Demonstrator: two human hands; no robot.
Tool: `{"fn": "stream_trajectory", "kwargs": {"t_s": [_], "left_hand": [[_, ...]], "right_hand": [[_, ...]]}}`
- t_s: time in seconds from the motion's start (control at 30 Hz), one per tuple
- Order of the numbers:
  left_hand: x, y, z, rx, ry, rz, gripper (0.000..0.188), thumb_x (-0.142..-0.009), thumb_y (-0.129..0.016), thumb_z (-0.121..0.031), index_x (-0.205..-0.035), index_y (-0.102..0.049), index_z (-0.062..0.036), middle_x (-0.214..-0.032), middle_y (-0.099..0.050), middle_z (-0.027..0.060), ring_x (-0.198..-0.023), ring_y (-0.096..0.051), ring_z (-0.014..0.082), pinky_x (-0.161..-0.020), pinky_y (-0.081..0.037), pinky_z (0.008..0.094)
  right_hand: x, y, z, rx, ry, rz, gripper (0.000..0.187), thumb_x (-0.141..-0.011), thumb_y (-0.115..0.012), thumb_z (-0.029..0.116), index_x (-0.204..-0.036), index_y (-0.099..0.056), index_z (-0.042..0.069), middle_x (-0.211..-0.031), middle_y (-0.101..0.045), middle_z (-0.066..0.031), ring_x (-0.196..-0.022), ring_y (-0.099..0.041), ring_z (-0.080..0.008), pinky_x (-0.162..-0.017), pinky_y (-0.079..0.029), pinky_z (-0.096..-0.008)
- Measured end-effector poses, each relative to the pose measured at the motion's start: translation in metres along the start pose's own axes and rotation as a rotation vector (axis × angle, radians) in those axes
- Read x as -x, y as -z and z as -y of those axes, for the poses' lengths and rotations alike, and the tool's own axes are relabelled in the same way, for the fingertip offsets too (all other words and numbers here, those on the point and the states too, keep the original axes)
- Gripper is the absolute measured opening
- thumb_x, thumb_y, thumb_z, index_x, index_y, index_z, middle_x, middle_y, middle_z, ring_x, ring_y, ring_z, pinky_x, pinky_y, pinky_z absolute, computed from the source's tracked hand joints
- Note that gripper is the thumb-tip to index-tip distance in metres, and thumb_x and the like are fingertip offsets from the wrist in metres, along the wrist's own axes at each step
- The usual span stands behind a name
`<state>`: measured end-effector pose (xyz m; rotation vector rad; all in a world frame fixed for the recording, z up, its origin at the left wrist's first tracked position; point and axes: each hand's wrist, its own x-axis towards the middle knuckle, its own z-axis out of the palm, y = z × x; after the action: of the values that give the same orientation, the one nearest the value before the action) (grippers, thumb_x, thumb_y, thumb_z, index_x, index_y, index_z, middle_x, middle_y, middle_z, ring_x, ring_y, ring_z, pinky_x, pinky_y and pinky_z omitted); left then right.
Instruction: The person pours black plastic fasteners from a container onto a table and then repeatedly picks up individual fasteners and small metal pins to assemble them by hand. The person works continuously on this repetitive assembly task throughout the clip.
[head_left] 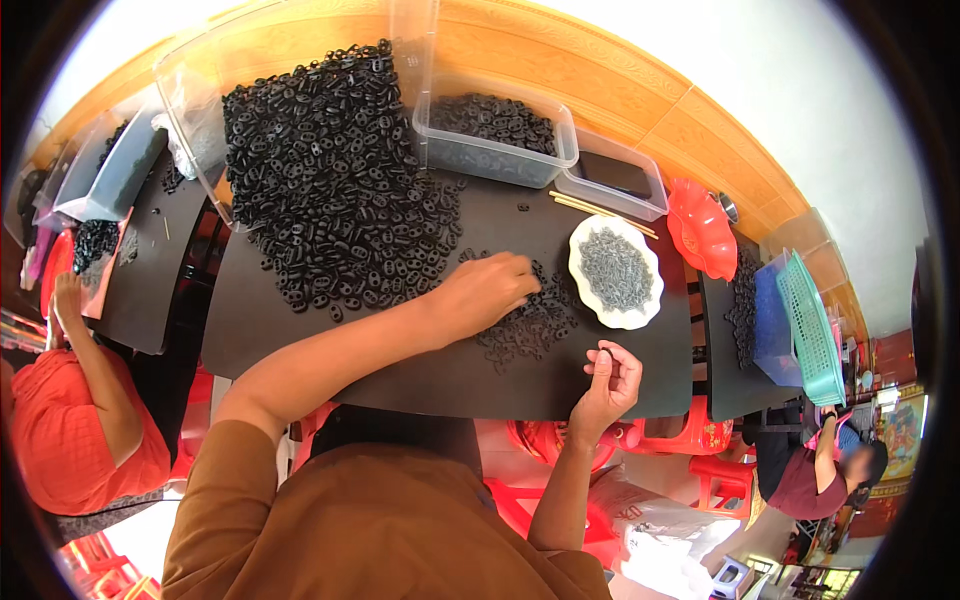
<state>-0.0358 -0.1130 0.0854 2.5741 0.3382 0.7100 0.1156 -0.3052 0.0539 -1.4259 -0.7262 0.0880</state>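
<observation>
My left hand (488, 292) reaches over the table with its fingers bent down together at the edge of a loose pile of small dark pieces (530, 330). Whatever lies under its fingertips is hidden. Nearer to me and further right, my right hand (612, 385) is raised at the table's front edge, thumb and fingers pinched on a small black piece (606, 351). Left of the hands spreads a large heap of black oval pieces with two holes (330, 180). A white scalloped dish (626, 318) beyond my right hand holds many small, greyish see-through pieces (615, 270).
Behind the dish lie thin wooden sticks (590, 207). Clear plastic bins (500, 165) line the wall, one partly filled with black pieces. A red scalloped dish (700, 228) leans at the right. A person in red (85, 430) sits at the left table; another person (810, 475) is far right.
</observation>
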Motion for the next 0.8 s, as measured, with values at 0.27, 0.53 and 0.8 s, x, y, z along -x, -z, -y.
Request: {"fn": "stream_trajectory", "kwargs": {"t_s": [0.27,0.53,0.8], "left_hand": [[-0.119,-0.049,0.011,-0.028,0.046,-0.167,0.031,-0.088,-0.069,-0.011,-0.118,-0.066,-0.0064,-0.111,-0.063,0.0122,-0.115,-0.059,0.0342,-0.093,-0.053,0.0445],[-0.128,-0.071,0.055,0.181,0.187,-0.085,0.037,-0.089,-0.067,-0.008,-0.125,-0.061,-0.0011,-0.103,-0.069,0.0217,-0.097,-0.067,0.0402,-0.088,-0.054,0.0453],[-0.145,-0.066,0.058,0.633,0.560,0.180,0.044,-0.089,-0.070,-0.013,-0.127,-0.056,0.0043,-0.084,-0.072,0.0119,-0.061,-0.067,0.0144,-0.059,-0.055,0.0296]], "right_hand": [[-0.005,0.006,-0.005,-0.076,-0.028,-0.078,0.006,-0.099,-0.061,0.003,-0.105,-0.061,0.002,-0.105,-0.068,-0.0104,-0.079,-0.064,-0.0119,-0.065,-0.052,-0.0236],[-0.009,0.009,-0.008,-0.176,-0.089,-0.141,0.006,-0.100,-0.060,0.004,-0.106,-0.060,0.004,-0.104,-0.067,-0.0087,-0.078,-0.062,-0.0101,-0.065,-0.050,-0.0216],[-0.011,0.013,-0.010,-0.145,-0.118,-0.091,0.006,-0.098,-0.063,0.005,-0.104,-0.060,0.003,-0.103,-0.067,-0.0090,-0.078,-0.064,-0.0121,-0.067,-0.052,-0.0236]]}}
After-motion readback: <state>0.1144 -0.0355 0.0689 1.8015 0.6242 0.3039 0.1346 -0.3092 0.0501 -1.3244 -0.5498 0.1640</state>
